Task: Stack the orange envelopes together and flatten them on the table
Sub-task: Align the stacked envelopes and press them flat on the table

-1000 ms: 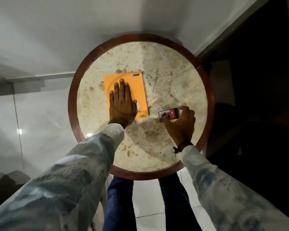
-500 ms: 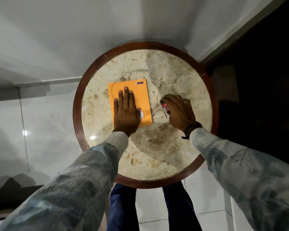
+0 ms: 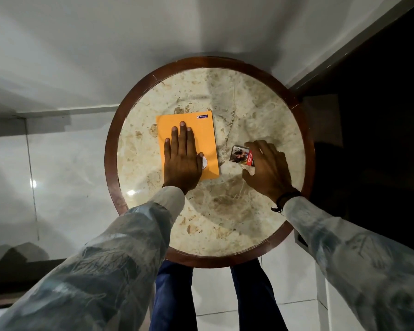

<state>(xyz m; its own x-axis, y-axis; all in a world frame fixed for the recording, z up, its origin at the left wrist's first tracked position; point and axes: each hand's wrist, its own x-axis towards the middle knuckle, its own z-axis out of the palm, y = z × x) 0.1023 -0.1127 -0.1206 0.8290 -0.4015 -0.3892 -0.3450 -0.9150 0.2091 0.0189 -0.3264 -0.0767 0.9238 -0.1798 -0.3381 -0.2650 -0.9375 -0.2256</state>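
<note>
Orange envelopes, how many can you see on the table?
1 flat orange paper envelope shows, left of centre on the round marble table, under the flat left hand. More may lie hidden stacked beneath it.

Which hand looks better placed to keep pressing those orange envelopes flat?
Left. The left hand already lies palm-down on the orange envelopes, while the right hand is off to the side at a small box.

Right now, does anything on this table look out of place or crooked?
The small printed box under the right hand isn't an envelope. The orange envelopes sit slightly tilted, flat under the left hand. Nothing looks damaged.
</note>
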